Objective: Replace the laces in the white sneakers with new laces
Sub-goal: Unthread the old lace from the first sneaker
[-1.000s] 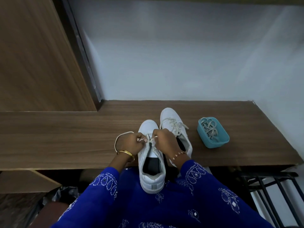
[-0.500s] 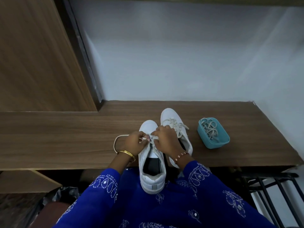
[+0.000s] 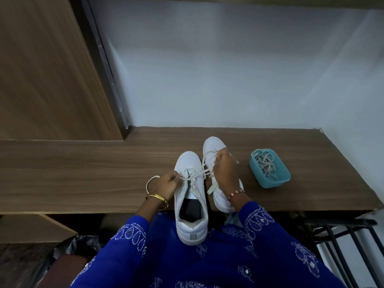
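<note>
Two white sneakers stand side by side on the wooden desk. The near sneaker [image 3: 190, 204] overhangs the front edge with its heel on my lap. My left hand [image 3: 166, 185] pinches one end of its cream lace [image 3: 194, 177], and a loop of that lace curls out to the left of my wrist. My right hand [image 3: 225, 171] is raised over the far sneaker [image 3: 214, 147] and grips the lace's other end, drawn taut across to the right. The far sneaker is laced and partly hidden by my right hand.
A small teal tub [image 3: 270, 179] holding several loose laces sits on the desk [image 3: 83, 173] to the right of the shoes. A wooden cabinet side rises at the left, a pale wall behind. A black metal rack [image 3: 342, 235] stands below right.
My right hand has moved up and to the right, away from the near sneaker's eyelets, pulling the lace end out over the far sneaker. My left hand has stayed beside the near sneaker.
</note>
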